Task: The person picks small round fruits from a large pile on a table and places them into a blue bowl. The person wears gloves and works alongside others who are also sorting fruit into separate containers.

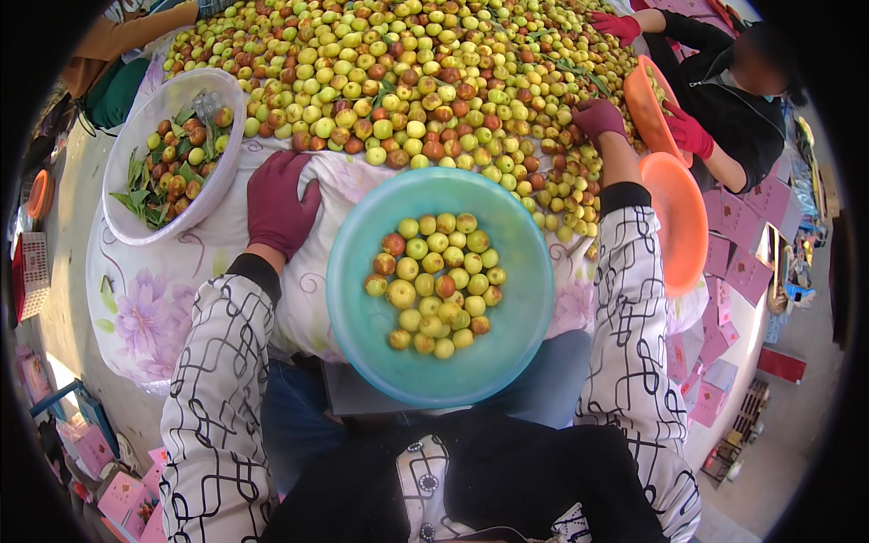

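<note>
A large heap of fresh jujubes (pixel 407 75), green, yellow and reddish brown, covers the far part of the flowered cloth (pixel 153 312). My left hand (pixel 282 203), in a maroon glove, rests flat on the cloth at the heap's near edge, thumb apart, with nothing visible in it. At the heap's right side my right hand (pixel 601 122), gloved alike, reaches into the jujubes; its fingertips are hidden, so its hold is unclear. Between my forearms, a teal plastic basin (pixel 366 360) sits over my lap at the cloth's edge. Mostly yellow-green jujubes (pixel 438 285) lie inside it.
A whitish basin (pixel 122 203) on the left holds brownish jujubes, leaves and a crumpled clear plastic piece. Orange basins (pixel 679 231) stand near my right forearm. Across there, a person (pixel 733 115) in red gloves works; another person's sleeve (pixel 136 34) shows far left. Pink cartons (pixel 747 271) lie beyond.
</note>
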Tool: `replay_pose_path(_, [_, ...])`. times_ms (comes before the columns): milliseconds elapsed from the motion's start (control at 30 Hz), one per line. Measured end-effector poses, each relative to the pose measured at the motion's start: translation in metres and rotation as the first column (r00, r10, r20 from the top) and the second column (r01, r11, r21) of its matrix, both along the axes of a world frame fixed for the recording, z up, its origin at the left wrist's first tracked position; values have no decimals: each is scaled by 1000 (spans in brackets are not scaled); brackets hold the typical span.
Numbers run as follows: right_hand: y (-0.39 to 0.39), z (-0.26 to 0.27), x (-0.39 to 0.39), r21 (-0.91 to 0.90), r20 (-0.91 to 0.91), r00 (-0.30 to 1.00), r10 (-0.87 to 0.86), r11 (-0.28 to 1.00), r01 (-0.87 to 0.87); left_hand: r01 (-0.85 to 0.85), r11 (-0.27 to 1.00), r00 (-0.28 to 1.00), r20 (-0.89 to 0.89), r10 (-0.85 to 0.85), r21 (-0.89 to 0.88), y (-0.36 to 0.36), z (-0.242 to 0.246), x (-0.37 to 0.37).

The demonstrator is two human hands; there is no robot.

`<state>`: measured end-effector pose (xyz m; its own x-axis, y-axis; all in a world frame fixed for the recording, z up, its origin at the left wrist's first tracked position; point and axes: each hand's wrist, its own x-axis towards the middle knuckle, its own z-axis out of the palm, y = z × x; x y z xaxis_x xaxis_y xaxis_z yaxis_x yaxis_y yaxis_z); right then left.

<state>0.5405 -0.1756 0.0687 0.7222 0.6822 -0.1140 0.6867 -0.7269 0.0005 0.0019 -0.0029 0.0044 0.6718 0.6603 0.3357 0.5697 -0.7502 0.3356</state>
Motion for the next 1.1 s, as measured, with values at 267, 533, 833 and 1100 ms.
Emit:
replay_pose_path(267, [5, 16, -24, -110, -10, 999, -49, 993, 48, 4, 1000, 1000, 20, -4, -5, 1, 0, 0])
replay_pose_path(533, [-17, 5, -6, 484, -136, 972, -189, 844, 232, -7, 1000, 1000, 14, 7, 6, 1, -1, 0])
replay_pose_path(833, [-50, 4, -36, 293, -224, 974, 16, 955, 51, 1, 1000, 1000, 23, -2, 18, 1, -1, 0])
replay_pose_path(1100, [-37, 29, -76, -88, -34, 998, 59, 994, -62, 7, 1000, 1000, 15, -7, -17, 1, 0, 1])
